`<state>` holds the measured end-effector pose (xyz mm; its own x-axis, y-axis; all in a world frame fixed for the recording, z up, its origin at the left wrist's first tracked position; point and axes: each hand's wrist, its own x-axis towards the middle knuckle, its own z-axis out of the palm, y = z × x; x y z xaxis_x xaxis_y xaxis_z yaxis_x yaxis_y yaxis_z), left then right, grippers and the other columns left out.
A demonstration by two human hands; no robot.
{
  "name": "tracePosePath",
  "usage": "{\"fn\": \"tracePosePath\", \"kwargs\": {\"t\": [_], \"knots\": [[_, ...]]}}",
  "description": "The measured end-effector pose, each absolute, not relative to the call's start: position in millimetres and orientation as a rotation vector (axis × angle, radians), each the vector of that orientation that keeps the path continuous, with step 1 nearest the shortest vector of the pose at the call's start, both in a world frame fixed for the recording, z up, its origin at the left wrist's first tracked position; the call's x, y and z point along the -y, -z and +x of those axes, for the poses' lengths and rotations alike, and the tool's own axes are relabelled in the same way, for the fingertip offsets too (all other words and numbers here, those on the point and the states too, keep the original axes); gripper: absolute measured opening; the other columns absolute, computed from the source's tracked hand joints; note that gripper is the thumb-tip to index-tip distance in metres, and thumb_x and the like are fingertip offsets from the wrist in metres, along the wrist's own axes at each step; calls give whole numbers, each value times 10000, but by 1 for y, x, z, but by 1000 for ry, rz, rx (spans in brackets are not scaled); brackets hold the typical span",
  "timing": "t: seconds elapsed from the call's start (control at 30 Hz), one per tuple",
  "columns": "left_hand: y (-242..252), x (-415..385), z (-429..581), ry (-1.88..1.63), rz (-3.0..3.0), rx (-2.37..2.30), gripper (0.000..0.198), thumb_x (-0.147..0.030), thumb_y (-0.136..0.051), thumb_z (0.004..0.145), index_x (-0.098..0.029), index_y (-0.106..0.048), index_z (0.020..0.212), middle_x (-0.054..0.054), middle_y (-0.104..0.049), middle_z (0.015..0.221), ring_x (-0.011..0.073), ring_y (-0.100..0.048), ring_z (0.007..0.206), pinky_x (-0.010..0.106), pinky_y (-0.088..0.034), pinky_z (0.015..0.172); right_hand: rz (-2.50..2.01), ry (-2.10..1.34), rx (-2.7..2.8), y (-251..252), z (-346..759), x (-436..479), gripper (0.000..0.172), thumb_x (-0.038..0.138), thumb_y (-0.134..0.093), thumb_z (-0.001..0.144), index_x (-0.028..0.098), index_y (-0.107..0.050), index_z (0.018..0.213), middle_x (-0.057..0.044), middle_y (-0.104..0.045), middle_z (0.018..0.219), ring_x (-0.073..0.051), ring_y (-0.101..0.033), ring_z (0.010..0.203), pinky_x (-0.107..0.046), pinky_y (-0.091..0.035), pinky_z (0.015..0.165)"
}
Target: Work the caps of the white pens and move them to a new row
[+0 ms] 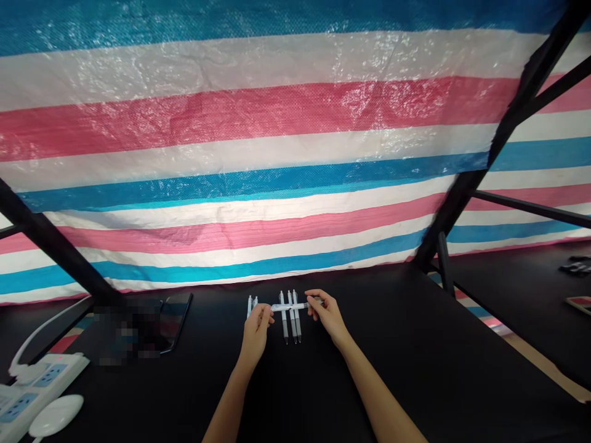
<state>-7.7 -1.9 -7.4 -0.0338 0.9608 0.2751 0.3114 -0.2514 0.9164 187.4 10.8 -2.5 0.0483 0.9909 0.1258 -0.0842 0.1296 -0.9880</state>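
My left hand (255, 337) and right hand (329, 317) grip a clear pen (295, 306) crosswise above three lined-up pens (290, 320) on the counter (392, 369); two more pens (252, 306) sit by my left hand.

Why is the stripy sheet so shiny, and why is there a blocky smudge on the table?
In the head view, light glares off the crinkled striped tarp; the blocky smudge is pixelation hiding something beside a dark phone; the black frame bars lean inward; the left hand, right hand and clear tube look sharp.

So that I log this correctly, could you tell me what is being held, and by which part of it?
A slim white translucent plastic pen, lying crosswise: the fingers of the left hand pinch one end, and those of the right hand pinch the other.
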Motion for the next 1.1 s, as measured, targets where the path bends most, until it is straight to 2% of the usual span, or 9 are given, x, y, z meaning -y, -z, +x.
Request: {"fn": "tracePosePath", "kwargs": {"t": [0.2, 0.43, 0.6, 0.77, 1.1], "knots": [[3, 5, -7, -1269, 1694, -1342, 365, -488, -390, 854, -181, -568, 765, 7, -540, 641, 153, -542, 616, 267, -430, 597, -1070, -1120, 1179, 2, 189, -10, 353, 437, -624, 719, 153, -626, 928, 3, -605, 558, -87, -434, 403, -229, -344, 430], [-1, 8, -5, -1300, 1837, -1312, 264, -397, -412, 864, -190, -567, 812, 29, -566, 775, 140, -558, 639, 259, -443, 595, -1099, -1123, 1120, 1, 190, -11, 348, 448, -646, 688, 152, -633, 872, 7, -595, 530, -84, -424, 383, -223, -334, 409], [2, 7, -6, -1321, 1856, -1332, 230, -378, -449, 845, -196, -587, 878, 27, -586, 793, 135, -562, 639, 267, -457, 612, -1109, -1134, 1094, 0, 190, -9, 342, 449, -640, 689, 142, -628, 840, 19, -562, 481, -73, -390, 360, -213, -296, 385], [-1, 9, -5, -1269, 1740, -1377, 260, -410, -450, 837, -193, -589, 871, 14, -585, 698, 145, -568, 622, 260, -441, 583, -1116, -1127, 1074, -2, 188, -8, 341, 450, -644, 693, 142, -627, 839, 23, -552, 468, -73, -388, 362, -209, -285, 385], [1, 7, -7, -1253, 1665, -1310, 298, -432, -430, 847, -181, -573, 924, -2, -562, 647, 118, -506, 539, 244, -402, 532, -1084, -1136, 1159, 2, 187, -10, 345, 471, -638, 696, 157, -623, 839, 22, -560, 488, -79, -403, 379, -211, -302, 395]]}}
